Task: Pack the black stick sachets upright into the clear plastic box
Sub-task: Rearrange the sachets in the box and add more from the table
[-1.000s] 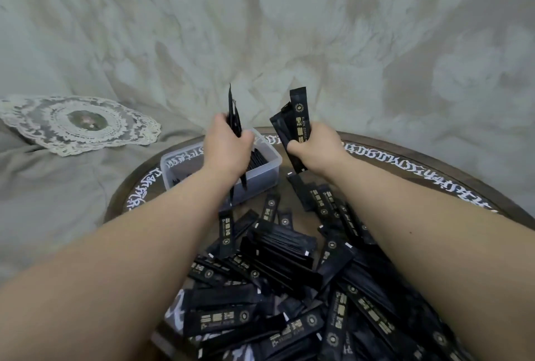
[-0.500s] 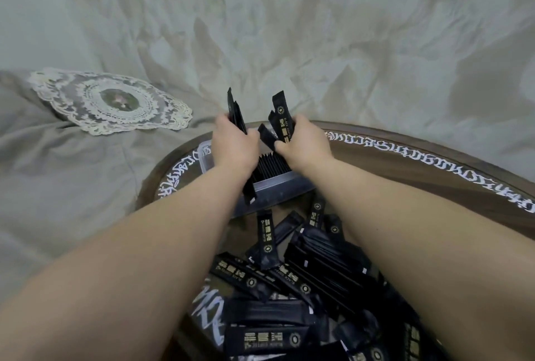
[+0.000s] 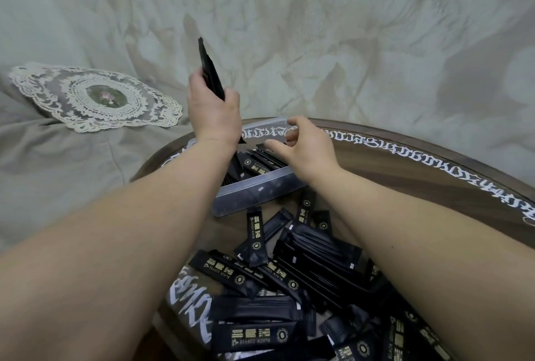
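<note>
1. Well to the left of the clear plastic box (image 3: 254, 191), a lace doily (image 3: 95, 97) is spread on the grey cloth (image 3: 58, 175); no risk to it is judged likely, since nothing is being moved that way.

2. Above the box's left end, a small bundle of sachets (image 3: 210, 71) is clamped in the left hand (image 3: 214, 113), fingers closed round it, its top end pointing up and away. If the grip is slackened before the lower ends are seated, the bundle could be fanned out or dropped outside the box (how far the lower ends reach is hidden by the wrist).

3. Inside the box, the packed sachets (image 3: 257, 165) are seen leaning rather than standing straight. A row this tilted could be toppled flat by the incoming bundle, and the upright packing would be lost.

4. Over the box's right half, the right hand (image 3: 304, 152) is held with fingers apart and nothing gripped, fingertips at the far rim and on the leaning row. If the box is pushed instead of steadied, it could be slid across the round table (image 3: 405, 175).

5. On the near side of the box, the loose pile of black stick sachets (image 3: 289, 288) is heaped close to the table's near edge; some could be swept off by the forearms.
</note>
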A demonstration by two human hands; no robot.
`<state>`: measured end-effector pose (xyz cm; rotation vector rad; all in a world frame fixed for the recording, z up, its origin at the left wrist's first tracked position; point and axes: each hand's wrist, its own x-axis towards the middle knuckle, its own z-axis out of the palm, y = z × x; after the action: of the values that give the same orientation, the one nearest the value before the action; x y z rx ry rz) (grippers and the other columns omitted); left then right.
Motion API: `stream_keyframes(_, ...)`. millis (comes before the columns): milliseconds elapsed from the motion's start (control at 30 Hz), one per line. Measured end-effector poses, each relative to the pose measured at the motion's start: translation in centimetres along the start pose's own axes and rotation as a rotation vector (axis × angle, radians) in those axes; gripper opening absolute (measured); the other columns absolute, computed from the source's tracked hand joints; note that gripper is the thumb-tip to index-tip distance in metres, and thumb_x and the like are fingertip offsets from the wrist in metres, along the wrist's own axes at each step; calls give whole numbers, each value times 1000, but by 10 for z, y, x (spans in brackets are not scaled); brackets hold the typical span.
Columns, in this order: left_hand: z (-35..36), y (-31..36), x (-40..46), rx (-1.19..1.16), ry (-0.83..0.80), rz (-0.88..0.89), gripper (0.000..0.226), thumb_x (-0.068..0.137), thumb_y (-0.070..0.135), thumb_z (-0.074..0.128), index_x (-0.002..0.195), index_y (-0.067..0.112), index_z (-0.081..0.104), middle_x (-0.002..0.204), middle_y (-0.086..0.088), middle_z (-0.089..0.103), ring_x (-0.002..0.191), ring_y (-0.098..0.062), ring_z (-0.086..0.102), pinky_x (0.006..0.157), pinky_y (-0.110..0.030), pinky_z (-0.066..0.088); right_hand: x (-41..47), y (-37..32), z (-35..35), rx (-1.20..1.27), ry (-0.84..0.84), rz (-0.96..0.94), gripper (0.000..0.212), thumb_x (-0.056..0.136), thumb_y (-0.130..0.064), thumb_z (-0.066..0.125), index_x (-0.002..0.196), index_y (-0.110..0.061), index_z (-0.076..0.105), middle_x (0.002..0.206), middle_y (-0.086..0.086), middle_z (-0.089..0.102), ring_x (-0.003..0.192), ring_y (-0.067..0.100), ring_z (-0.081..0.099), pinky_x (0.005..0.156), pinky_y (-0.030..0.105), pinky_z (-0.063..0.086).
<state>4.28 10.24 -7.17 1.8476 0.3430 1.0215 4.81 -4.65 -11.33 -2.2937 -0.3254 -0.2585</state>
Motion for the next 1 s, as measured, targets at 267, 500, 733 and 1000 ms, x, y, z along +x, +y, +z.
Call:
stream_keyframes(267,-2,-16,-26,210,-180,-151,39,89,20,56,125,11,46,109,-6,59,98,-24,55,76,-26,35,-12,10,-7,-111,14,-64,44,81,-50,67,110,-17,61,104,-3,66,100,15,60,89,33,47)
stream_keyframes(500,-5,-12,-26,179,-122,-98,38,88,18,55,125,12,48,100,-2,57,89,-20,49,72,-23,32,-22,8,-15,-149,16,-145,40,83,-49,66,104,-16,62,103,-2,65,100,16,58,87,32,46)
stream_keyframes(733,-12,-6,-19,187,-166,-40,43,88,19,57,129,14,47,107,-2,58,95,-20,51,76,-21,34,-30,27,-41,-386,-216,-235,73,60,-81,51,101,-21,65,103,-5,62,112,15,45,93,33,44)
stream_keyframes(1000,-23,-15,-32,296,-262,-131,46,89,20,58,133,13,45,118,-8,62,108,-29,56,85,-31,41,-51,13,-28,-715,-177,-355,55,74,-78,46,76,-23,48,84,-6,54,93,16,47,65,26,31)
